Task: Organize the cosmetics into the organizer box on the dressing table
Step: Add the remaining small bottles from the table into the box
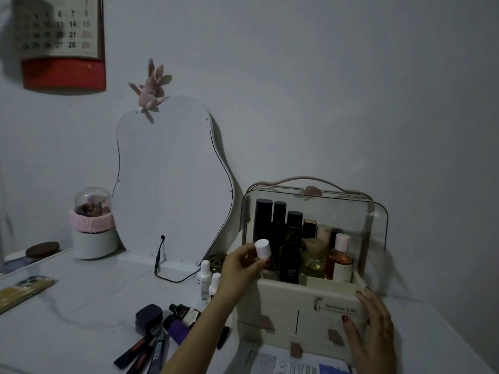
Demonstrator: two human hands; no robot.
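Holding a small bottle (pixel 262 249) by its body, your left hand (pixel 244 261) has its fingers wrapped round it at the front left corner of the organizer box (pixel 302 306); only the white cap shows clearly, and the rest of the bottle is hidden behind your fingers. Your right hand (pixel 374 327) lies flat against the box's front right side, fingers spread and gripping nothing, its wrist cut off by the bottom edge of the view.

Inside the box, behind the raised clear lid (pixel 378 220), tall black bottles (pixel 278 225) stand at the back, with a dark dropper bottle (pixel 290 261), a yellowish jar (pixel 313 261) and an orange bottle with a pale cap (pixel 340 259) in front. Their lower parts are hidden by the box's front wall, and the dim light makes the labels unreadable.

On the dressing table (pixel 81 306) left of the box, two white bottles (pixel 205 282) stand upright, partly covered by your forearm. Nearer you lie a dark compact (pixel 148 317), a purple tube (pixel 176 330), a small brown bottle (pixel 186 313) and several slim pencils or lipsticks (pixel 140 352), too blurred to tell apart. A curvy mirror (pixel 170 184) leans on the wall behind.
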